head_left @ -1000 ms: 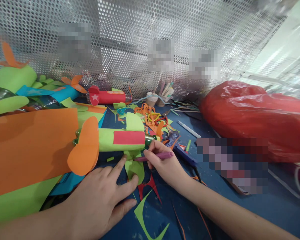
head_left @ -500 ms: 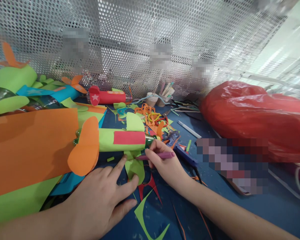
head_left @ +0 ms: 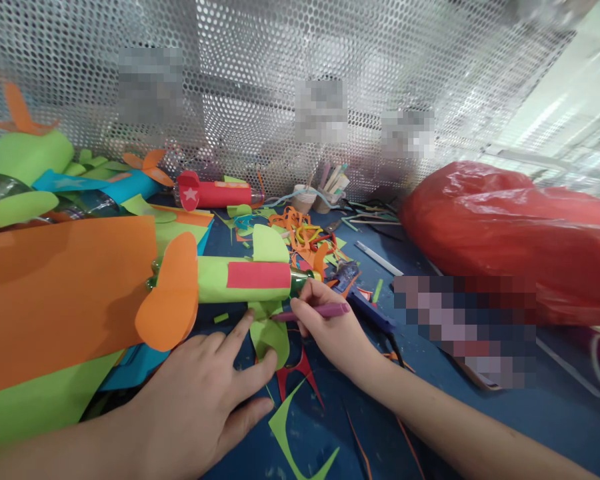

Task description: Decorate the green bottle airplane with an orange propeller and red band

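Two bare hands meet over a green paper wing (head_left: pixel 271 341) near the middle of the head view. Fingers spread, the left hand (head_left: pixel 205 387) rests two fingertips on that wing, gripping nothing. Pinched narrowly around a purple marker (head_left: pixel 333 310), the right hand (head_left: pixel 330 330) brings its tip to the wing. Just beyond lies the green-wrapped bottle (head_left: pixel 214 280), on its side on the blue table (head_left: pixel 253 450), bearing a red strip (head_left: pixel 259 275) and, leftward, an orange paper shape (head_left: pixel 167 300). Rightward sits a red bag (head_left: pixel 505 240), well apart.
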`<action>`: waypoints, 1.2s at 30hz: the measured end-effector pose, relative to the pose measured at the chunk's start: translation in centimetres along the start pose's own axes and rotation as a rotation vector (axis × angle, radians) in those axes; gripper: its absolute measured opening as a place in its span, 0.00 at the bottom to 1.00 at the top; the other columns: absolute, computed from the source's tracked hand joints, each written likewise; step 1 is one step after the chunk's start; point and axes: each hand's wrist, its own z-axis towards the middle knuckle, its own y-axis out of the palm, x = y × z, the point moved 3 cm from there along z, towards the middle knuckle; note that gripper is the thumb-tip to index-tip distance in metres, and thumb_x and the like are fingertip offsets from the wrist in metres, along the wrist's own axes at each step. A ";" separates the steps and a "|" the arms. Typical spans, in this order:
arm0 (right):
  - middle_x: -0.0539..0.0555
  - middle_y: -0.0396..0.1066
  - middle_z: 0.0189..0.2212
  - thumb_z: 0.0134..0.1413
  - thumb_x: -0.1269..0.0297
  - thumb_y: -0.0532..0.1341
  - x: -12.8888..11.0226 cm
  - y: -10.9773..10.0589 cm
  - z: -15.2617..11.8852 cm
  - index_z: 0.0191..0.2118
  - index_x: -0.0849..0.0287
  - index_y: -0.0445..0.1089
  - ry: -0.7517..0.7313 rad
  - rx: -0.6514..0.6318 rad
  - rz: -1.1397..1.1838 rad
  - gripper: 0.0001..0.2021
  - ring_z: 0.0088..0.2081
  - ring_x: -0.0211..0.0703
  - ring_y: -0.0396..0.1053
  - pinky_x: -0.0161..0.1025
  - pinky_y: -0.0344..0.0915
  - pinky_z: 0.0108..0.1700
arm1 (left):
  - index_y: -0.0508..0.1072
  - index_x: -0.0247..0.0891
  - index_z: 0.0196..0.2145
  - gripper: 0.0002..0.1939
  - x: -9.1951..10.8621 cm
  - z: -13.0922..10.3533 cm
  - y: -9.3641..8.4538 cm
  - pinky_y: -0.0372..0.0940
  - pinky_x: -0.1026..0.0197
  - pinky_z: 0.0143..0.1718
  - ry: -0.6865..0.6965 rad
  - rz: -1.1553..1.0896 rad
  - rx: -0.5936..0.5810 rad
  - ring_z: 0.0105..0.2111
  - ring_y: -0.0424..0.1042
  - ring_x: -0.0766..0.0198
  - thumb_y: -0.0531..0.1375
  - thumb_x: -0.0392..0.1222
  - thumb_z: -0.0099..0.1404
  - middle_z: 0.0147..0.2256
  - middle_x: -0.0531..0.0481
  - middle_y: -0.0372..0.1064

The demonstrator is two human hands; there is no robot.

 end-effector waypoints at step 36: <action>0.41 0.56 0.14 0.50 0.66 0.58 -0.3 -0.1 -0.1 0.23 0.54 0.55 0.005 0.020 -0.009 0.10 0.18 0.33 0.53 0.33 0.54 0.23 | 0.69 0.49 0.56 0.20 0.0 0.1 -0.3 0.70 0.47 0.33 0.000 -0.013 -0.050 0.37 0.75 0.48 0.48 0.51 0.71 0.59 0.31 0.62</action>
